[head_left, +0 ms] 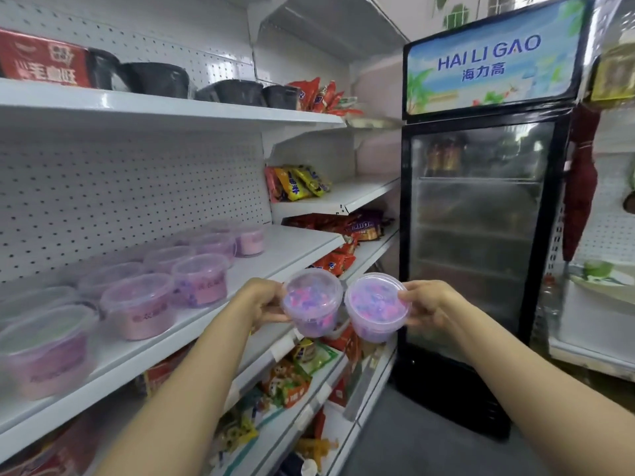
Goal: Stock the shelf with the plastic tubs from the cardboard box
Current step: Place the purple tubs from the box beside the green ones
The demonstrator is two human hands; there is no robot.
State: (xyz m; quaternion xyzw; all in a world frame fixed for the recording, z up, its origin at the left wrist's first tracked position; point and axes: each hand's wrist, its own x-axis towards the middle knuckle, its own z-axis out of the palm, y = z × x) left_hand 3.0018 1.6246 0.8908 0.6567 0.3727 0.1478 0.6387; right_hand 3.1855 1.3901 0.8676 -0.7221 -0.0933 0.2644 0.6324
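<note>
- Holding one plastic tub each, both hands are raised in front of the shelf (206,314), just off its front edge.
- The left hand (266,302) grips the left tub (311,305) by its side, fingers curled around the wall and thumb near the lid rim.
- The right hand (424,304) holds the right tub (376,309) the same way from the opposite side, fingers wrapped around it.
- The two tubs sit side by side in the air, rims touching or nearly so, both tilted so their clear lids face the camera; pink and purple bits show through.
- More tubs (165,283) with pink and purple contents already stand on the white shelf, in rows running from the near left corner back toward the pegboard wall (137,187).
- Black bowls (206,87) and a red box (44,61) stand on the shelf above.
- Snack packets (299,182) fill the neighbouring shelves to the right and below.
- A glass-door fridge (481,218) stands on the right, well apart from the tubs.
</note>
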